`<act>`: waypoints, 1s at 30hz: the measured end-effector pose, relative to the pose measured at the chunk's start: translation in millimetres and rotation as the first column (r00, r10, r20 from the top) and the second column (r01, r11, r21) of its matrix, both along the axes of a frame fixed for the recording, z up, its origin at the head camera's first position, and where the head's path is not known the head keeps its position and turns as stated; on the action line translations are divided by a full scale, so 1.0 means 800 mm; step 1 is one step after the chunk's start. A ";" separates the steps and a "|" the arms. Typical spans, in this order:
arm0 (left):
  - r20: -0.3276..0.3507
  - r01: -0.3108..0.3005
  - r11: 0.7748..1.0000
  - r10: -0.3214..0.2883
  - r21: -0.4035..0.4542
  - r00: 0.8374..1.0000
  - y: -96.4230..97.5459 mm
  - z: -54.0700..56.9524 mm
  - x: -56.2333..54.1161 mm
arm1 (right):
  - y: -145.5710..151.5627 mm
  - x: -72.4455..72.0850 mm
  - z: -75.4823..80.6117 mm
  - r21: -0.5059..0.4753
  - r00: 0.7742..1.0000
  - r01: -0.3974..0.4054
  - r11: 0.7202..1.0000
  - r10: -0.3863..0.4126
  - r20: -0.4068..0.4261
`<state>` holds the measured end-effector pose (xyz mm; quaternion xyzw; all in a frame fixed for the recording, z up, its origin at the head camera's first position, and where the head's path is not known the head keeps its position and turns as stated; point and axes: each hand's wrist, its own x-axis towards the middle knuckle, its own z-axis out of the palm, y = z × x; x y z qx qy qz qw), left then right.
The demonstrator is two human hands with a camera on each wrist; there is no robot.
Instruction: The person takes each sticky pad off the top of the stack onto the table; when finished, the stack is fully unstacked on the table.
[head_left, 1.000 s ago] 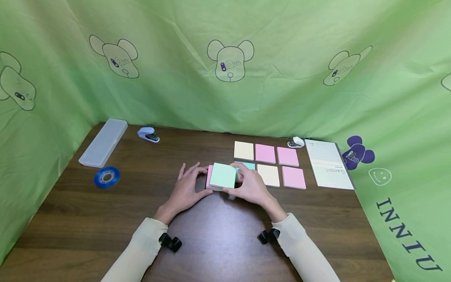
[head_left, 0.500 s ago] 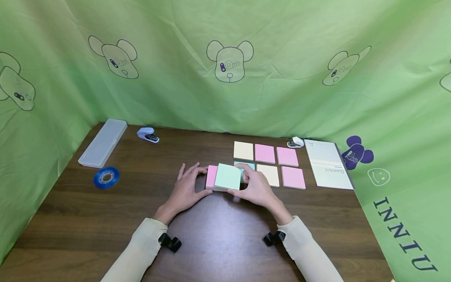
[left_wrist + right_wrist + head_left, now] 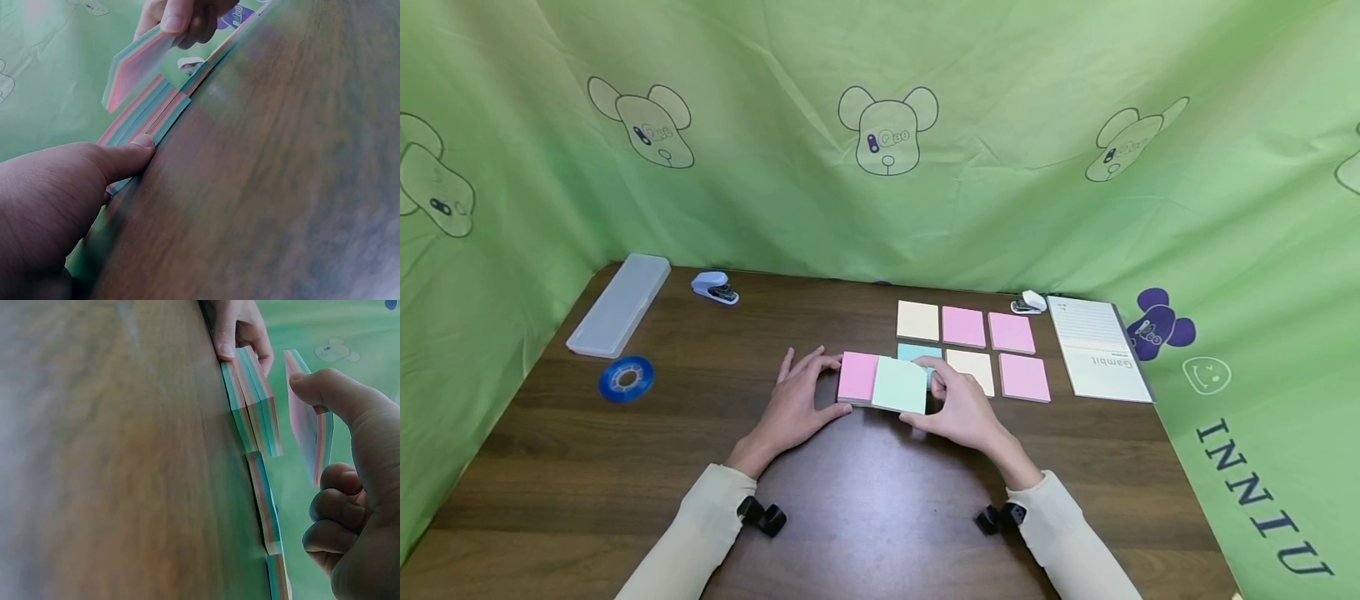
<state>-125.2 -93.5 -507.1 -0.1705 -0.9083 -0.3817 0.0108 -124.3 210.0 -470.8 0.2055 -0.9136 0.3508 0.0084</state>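
A pad of sticky notes with a mint-green top (image 3: 899, 385) is pinched between the thumb and fingers of my right hand (image 3: 964, 410). In the right wrist view this pad (image 3: 307, 425) hangs above and apart from a stack of sticky-note pads (image 3: 253, 403). Pink tops that stack (image 3: 856, 377), whose edges show striped layers in both wrist views. My left hand (image 3: 793, 408) holds the stack at its left end, thumb on the near edge and index finger at the far edge. The lifted pad hides the stack's right part in the head view.
To the right lie several cream, pink and blue sticky-note pads (image 3: 1025, 378) in two rows. Behind them are a white stapler (image 3: 1030, 302) and an open notebook (image 3: 1101, 350). At left are a blue tape roll (image 3: 627, 379), a pale case (image 3: 620, 304) and a lavender stapler (image 3: 715, 287).
My right hand has moved right with the mint-green pad, uncovering more of the pink top below. The left hand has stayed in place on the stack.
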 end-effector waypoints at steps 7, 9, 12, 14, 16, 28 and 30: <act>-0.003 -0.002 1.000 0.002 -0.008 1.000 0.001 0.000 0.000 | 0.016 0.010 -0.004 -0.007 1.000 -0.008 1.000 0.008 -0.002; 0.000 -0.003 1.000 0.003 -0.009 1.000 0.001 0.000 0.000 | 0.020 0.013 -0.005 -0.007 1.000 -0.009 1.000 0.009 -0.006; 0.007 -0.005 1.000 0.005 -0.008 1.000 0.001 0.000 0.000 | 0.026 0.018 -0.007 -0.008 1.000 -0.010 1.000 0.010 -0.005; 0.001 -0.003 1.000 0.003 -0.003 1.000 0.000 -0.001 0.000 | 0.030 0.021 -0.009 -0.015 1.000 -0.012 1.000 0.012 -0.003; -0.013 0.001 1.000 -0.001 0.003 1.000 0.000 -0.001 0.000 | 0.034 0.024 -0.010 -0.020 1.000 -0.012 1.000 0.012 -0.001; -0.035 0.011 1.000 -0.011 0.007 0.999 -0.001 -0.002 -0.001 | 0.045 0.034 -0.017 0.009 0.999 -0.048 0.999 0.048 0.005; -0.027 0.010 1.000 -0.010 0.007 1.000 -0.001 -0.002 0.000 | 0.047 0.036 -0.018 0.022 0.998 -0.056 0.998 0.056 0.014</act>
